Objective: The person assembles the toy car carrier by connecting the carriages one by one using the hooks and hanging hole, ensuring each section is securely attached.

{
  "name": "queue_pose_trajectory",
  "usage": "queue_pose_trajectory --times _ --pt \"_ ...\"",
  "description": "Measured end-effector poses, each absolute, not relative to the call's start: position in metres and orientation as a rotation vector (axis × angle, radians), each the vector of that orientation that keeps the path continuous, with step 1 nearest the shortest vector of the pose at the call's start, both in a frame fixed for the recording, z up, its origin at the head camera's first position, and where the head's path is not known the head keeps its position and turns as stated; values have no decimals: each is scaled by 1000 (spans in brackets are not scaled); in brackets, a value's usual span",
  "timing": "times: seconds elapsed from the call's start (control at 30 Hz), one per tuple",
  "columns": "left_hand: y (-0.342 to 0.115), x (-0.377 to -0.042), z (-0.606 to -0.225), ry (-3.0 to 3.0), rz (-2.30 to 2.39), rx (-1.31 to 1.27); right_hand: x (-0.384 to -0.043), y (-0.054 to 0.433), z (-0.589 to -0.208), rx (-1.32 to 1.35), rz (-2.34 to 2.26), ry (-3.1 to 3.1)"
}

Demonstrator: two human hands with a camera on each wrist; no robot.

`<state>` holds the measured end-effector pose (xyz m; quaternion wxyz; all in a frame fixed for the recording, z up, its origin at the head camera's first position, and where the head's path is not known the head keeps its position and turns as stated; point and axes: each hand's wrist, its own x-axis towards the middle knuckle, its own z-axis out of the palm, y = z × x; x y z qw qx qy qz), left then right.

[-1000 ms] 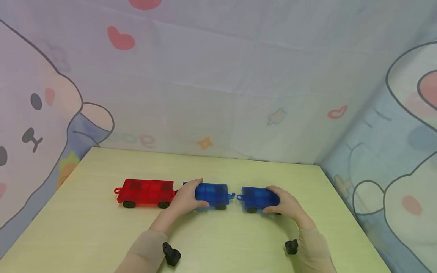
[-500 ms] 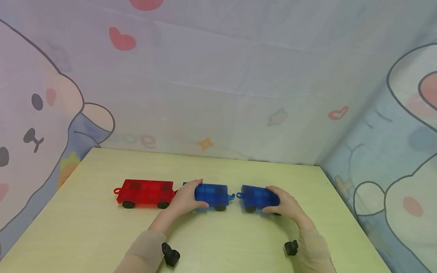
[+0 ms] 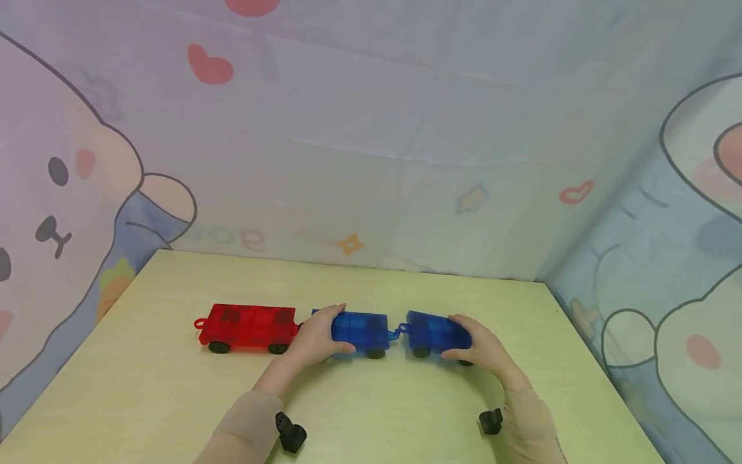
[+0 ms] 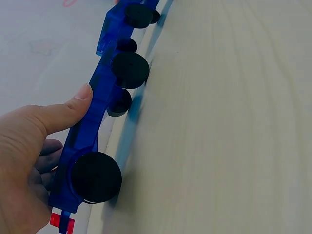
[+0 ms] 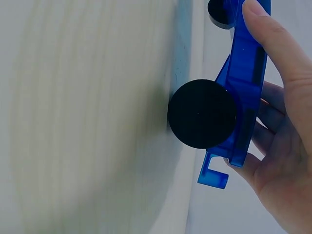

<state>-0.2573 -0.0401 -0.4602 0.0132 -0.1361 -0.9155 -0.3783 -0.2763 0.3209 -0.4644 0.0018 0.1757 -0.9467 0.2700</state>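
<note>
My left hand [image 3: 313,339] grips the middle blue toy train car [image 3: 364,330] across its body, thumb on the near side. In the left wrist view, that car's black wheel [image 4: 96,177] stands near the table surface. My right hand [image 3: 485,345] holds the other blue toy train car [image 3: 433,330] by its right part. This car is slightly askew, its left end turned toward the back. Its ring [image 3: 404,328] meets the middle car's hook [image 3: 394,335]; whether they are linked I cannot tell. A free hook [image 5: 212,176] shows at its other end in the right wrist view.
A red toy train car [image 3: 250,325] stands left of my left hand, its right end meeting the middle blue car. Behind the pale wooden table [image 3: 371,412] hangs a printed cloth [image 3: 406,129]. Both wrists carry small black devices.
The right blue car has moved a little left and turned, its left end rising toward the back. Its ring now overlaps the middle car's hook. My left hand stays in place.
</note>
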Motion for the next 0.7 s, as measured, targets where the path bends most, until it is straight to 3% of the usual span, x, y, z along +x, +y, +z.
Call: queue_pose_trajectory --times 0.7 --pt "-39 -259 -462 -2856 -1182 -428 -274 313 -460 565 867 -2985"
